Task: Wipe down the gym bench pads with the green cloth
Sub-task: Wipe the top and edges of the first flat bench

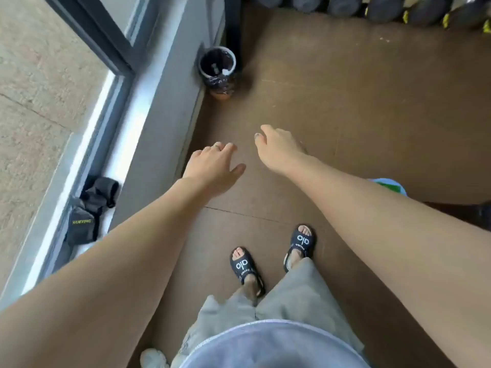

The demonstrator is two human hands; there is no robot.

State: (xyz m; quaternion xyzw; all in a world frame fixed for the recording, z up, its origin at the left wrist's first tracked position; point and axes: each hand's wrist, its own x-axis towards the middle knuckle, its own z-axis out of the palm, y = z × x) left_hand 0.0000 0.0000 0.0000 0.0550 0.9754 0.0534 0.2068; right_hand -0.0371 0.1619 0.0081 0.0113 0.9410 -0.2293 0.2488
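Both my arms are stretched out ahead of me, and neither grip has anything in it. My left hand [212,167] hangs with loose, relaxed fingers, thumb out to the right, a ring showing on one finger. My right hand [277,147] is just beside it, released too, fingers drooping toward the brown matted floor [345,102].

Where's the cloth? My best guess is that small green and pale-blue patch [389,185] peeking out past my right forearm at the right of the scene, down near a dark edge [475,211] that may be the gym bench. My arm hides most of it, so I can't say for sure it's the cloth, nor whether it's folded or bunched.

If it is, I expect it to be light, soft and floppy, no care needed. I'd pinch it anywhere near the middle and gather it into my palm for wiping.

Outward now: my black slide sandals [245,268] stand near. On the left, dark fabric straps with yellow lettering [89,208] lie on the grey window sill. Farther off sits a black marbled cup [218,67], and black dumbbells with yellow marks [425,11] run along the far edge, cut off. The bench pads themselves I cannot make out.
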